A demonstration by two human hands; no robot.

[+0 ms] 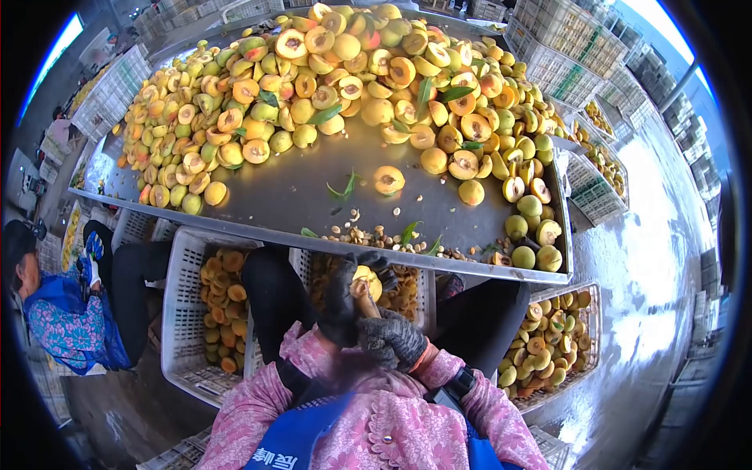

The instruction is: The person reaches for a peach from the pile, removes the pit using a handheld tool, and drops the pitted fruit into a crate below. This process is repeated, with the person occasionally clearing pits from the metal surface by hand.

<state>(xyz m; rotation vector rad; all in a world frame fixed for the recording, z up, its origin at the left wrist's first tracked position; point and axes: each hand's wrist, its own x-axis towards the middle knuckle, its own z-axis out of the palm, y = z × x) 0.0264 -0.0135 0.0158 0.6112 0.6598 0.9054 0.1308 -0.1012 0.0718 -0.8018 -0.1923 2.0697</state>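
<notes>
Right hand [394, 341], gloved: fingers curled closed around the lower part of a tool [366, 304], whose long axis runs forward and slightly left, its far end meeting a fruit [370, 280]. Left hand [338, 304], in a darker glove: fingers bent around the fruit, grasping it; from where I stand, I cannot tell which way any cut face points. The fruit is held above the middle crate [426, 301], between the knees, just short of the table [274, 196]. Crates of fruit flank the legs, left [176, 313] and right [598, 329]. Along the table's near edge lie pits [360, 236]; beyond them, a lone half [388, 180], cut face up; farther back, the pile [321, 59].
</notes>
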